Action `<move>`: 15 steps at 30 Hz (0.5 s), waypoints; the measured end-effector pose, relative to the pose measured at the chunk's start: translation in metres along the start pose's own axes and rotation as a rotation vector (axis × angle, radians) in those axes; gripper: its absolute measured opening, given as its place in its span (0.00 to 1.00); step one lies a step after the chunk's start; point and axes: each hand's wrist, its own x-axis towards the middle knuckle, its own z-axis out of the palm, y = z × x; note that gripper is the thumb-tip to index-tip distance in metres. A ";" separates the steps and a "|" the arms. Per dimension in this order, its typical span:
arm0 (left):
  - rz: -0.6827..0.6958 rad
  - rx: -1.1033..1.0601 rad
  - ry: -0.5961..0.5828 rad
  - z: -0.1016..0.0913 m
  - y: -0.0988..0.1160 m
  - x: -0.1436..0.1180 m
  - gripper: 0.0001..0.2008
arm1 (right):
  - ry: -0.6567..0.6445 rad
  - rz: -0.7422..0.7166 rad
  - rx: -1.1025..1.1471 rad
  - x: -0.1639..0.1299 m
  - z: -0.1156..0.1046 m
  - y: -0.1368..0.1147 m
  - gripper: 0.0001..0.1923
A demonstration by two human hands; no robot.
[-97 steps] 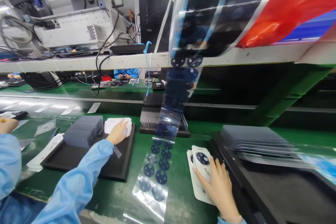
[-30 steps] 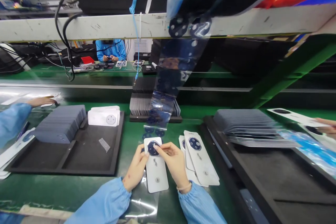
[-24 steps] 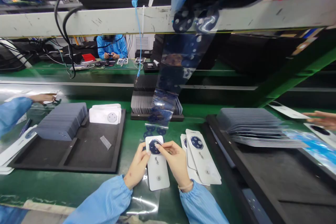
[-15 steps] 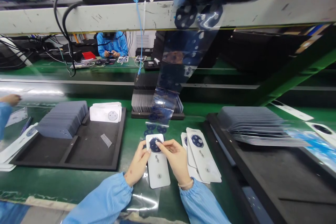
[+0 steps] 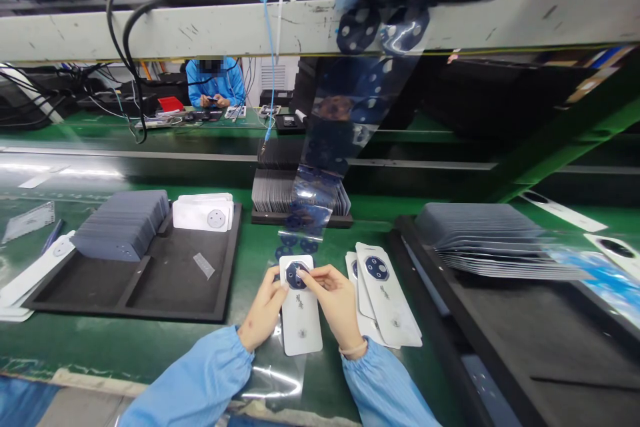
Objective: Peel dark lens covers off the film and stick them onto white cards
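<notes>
A white phone back cover lies on the green mat in front of me, with a dark round camera sticker at its top. My left hand grips the cover's left edge. My right hand holds the right edge, its fingertips pressing on the sticker. A clear film strip carrying several dark round stickers hangs from the shelf above down to the mat just behind the cover.
A pile of white covers lies to the right. A black tray at left holds grey sheets and white covers. A second black tray with grey sheets is at right. A person in blue sits across the line.
Earlier my left hand was at the left tray and my right on the pile; both now hold one cover in front. A neighbour's hand at left has withdrawn.
</notes>
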 end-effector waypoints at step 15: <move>0.017 -0.068 0.027 0.006 0.006 0.000 0.29 | 0.104 -0.231 -0.257 -0.011 0.006 0.004 0.13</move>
